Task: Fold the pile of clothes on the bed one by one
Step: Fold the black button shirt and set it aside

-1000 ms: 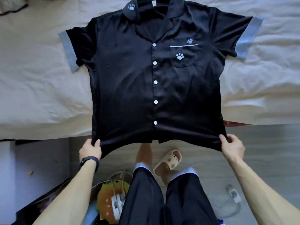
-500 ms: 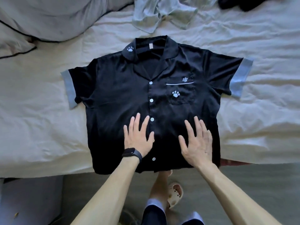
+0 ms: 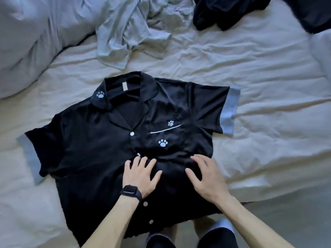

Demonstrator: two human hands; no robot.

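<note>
A black short-sleeved pyjama shirt with pale blue cuffs, white buttons and paw prints lies face up and spread on the bed, its hem hanging over the near edge. My left hand, with a dark watch on the wrist, presses flat on the shirt's button line. My right hand presses flat on the shirt just below the chest pocket. Both hands have spread fingers and hold nothing.
A crumpled pale grey garment lies beyond the shirt's collar. Dark clothes are heaped at the far right. A duvet or pillow bulges at the far left. My legs in dark shorts stand at the bed's edge.
A second ago both hands gripped the shirt's hem over the floor. They let go and now press flat on the shirt, having slid a little up it; the fabric bunches ahead of the fingers.
</note>
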